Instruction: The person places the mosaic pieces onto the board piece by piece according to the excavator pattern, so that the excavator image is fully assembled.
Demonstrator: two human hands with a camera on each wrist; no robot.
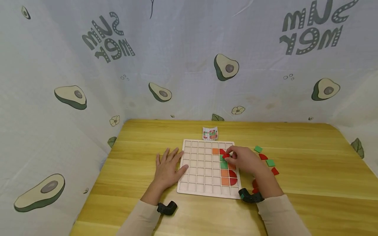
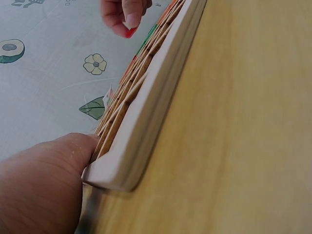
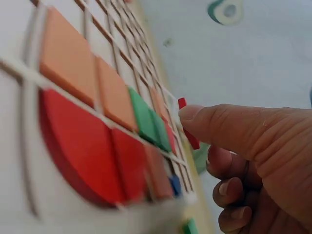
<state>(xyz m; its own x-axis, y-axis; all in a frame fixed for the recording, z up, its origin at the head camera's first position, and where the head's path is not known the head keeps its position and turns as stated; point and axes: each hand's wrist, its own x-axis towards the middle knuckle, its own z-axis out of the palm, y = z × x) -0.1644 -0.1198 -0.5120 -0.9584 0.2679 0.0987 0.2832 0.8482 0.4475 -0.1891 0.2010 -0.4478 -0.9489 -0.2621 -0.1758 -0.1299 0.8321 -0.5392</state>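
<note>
A pale wooden grid board (image 1: 193, 178) lies on the table. My left hand (image 1: 167, 170) rests with spread fingers at its left edge, the thumb touching the rim in the left wrist view. Over the board's upper right, my right hand (image 1: 246, 159) pinches a small red piece (image 3: 182, 103) between thumb and finger, held above the cells. Set in the right-hand columns are orange squares (image 1: 225, 173), green squares (image 1: 224, 165) and red quarter-circle pieces (image 1: 233, 181). Part of that side is hidden by the right hand.
Behind the board stands a small pattern card (image 1: 210, 133). Loose green pieces (image 1: 270, 163) and red pieces (image 1: 275, 171) lie to the right, some partly covered by the right forearm. A printed curtain (image 1: 189, 65) hangs along the table's back edge.
</note>
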